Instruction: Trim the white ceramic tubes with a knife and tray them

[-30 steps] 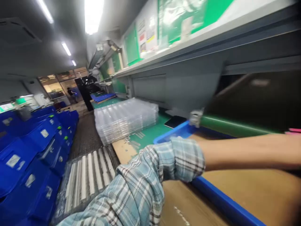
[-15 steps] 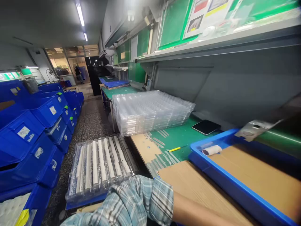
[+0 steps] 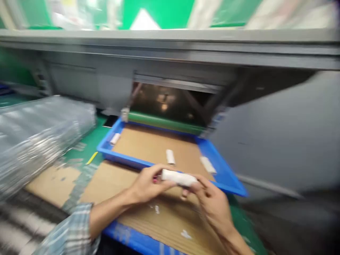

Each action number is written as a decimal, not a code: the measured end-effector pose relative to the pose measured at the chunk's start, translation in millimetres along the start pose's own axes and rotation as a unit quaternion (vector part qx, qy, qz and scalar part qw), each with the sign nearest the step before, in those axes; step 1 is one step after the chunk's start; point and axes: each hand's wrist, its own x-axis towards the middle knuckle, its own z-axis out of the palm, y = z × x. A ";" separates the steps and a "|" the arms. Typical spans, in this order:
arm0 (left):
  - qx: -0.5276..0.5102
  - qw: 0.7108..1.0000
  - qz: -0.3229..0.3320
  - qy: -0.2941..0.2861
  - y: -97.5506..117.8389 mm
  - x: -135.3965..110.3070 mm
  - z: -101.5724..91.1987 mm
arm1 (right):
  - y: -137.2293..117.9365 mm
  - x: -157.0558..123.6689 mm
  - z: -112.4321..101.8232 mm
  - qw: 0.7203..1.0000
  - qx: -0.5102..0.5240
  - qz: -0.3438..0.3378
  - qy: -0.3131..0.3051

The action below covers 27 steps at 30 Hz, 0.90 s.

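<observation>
The white roll [image 3: 178,177] lies roughly level between both hands, over the cardboard sheet [image 3: 111,180] and just before the near side of the blue tray [image 3: 124,160]. The grip is closed at both ends: the left hand [image 3: 146,182] pinches one, the right hand [image 3: 212,200] the other. The roll looks light and fairly stiff, probably smooth enough to roll away if let go; its surface may dent or scuff, so gentle holds near the ends seem safest. Its material is too blurred to tell.

The tray's raised rim stands close beyond the fingers. Inside, bare board separates three similar rolls [image 3: 170,157], with a green roller [image 3: 164,122] at the back. The shelf [image 3: 170,35] overhangs the counter [image 3: 92,132], while clear plastic trays [image 3: 50,124] crowd its left side.
</observation>
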 end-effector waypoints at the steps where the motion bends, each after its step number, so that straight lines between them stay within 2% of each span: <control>1: -0.011 1.000 0.000 -0.010 -5.9 0.9 -4.1 | -2.8 -7.5 -9.5 1.000 0.023 0.013 0.014; 3: -0.021 0.999 -0.013 -0.022 -14.7 0.8 -11.8 | -6.9 -13.0 -13.0 0.995 0.096 0.035 0.006; 6: -0.031 0.999 -0.034 -0.013 -15.8 -7.0 -12.4 | -10.9 -11.8 -4.6 0.987 0.153 0.050 -0.005; 11: -0.041 0.998 -0.039 -0.002 -11.1 -12.8 -4.6 | -14.2 -13.8 -2.4 0.987 0.159 0.037 -0.010; 19: -0.055 0.998 -0.037 -0.011 -9.6 -10.2 -11.5 | -11.7 -17.8 -1.6 0.990 0.141 0.018 0.002; 23: -0.037 0.999 -0.006 0.001 -11.7 -11.2 -12.8 | -11.7 -19.7 0.0 0.994 0.106 -0.013 0.011; 27: 0.012 0.996 0.085 0.003 -18.0 -12.9 -13.1 | -13.0 -21.0 -2.4 0.997 0.076 -0.023 0.021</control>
